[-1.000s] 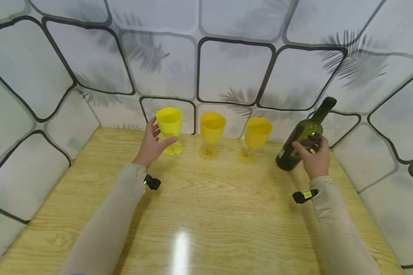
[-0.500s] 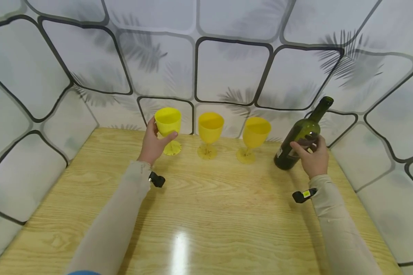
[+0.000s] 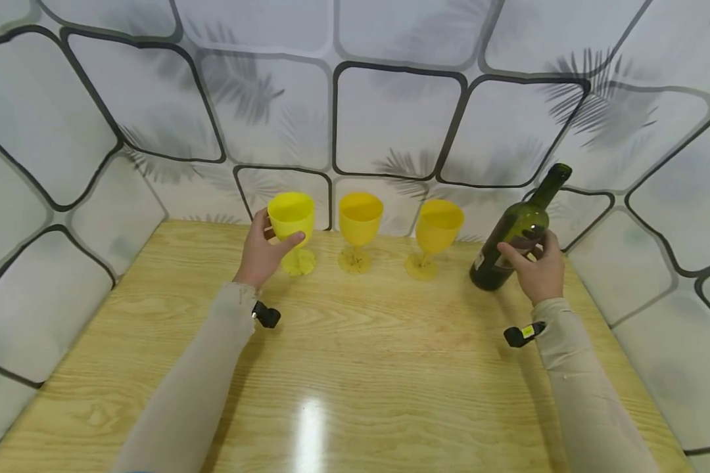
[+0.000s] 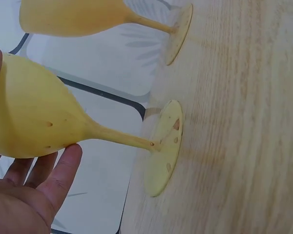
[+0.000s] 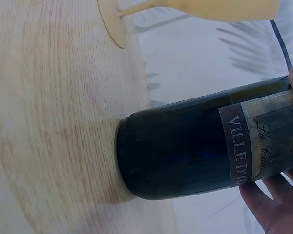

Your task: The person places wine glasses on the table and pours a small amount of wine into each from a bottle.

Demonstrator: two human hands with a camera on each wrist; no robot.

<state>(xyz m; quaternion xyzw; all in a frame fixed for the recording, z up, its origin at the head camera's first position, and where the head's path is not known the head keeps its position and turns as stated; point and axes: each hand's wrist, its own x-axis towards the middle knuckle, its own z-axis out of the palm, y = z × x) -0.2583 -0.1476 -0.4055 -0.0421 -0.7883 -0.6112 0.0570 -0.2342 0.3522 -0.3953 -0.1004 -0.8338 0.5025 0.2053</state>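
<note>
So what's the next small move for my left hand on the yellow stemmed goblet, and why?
I'd probably relax the left hand off the yellow stemmed goblet: its round foot appears to rest on the pale wood-grain table, beside the middle yellow goblet, so it would likely stand unaided.

Label (image 5: 263, 139) on bottle (image 5: 180, 151), "VILLE D'", script "La Cam", endings unclear

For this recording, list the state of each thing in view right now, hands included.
Left goblet: upright, foot at the tabletop, bowl gripped.
Middle goblet: standing upright, not held.
Right goblet: standing upright, not held.
Bottle: base on the table, held, label partly covered; fill level unclear.
Left hand: holding the left goblet's bowl.
Right hand: holding the bottle around its label.
</note>
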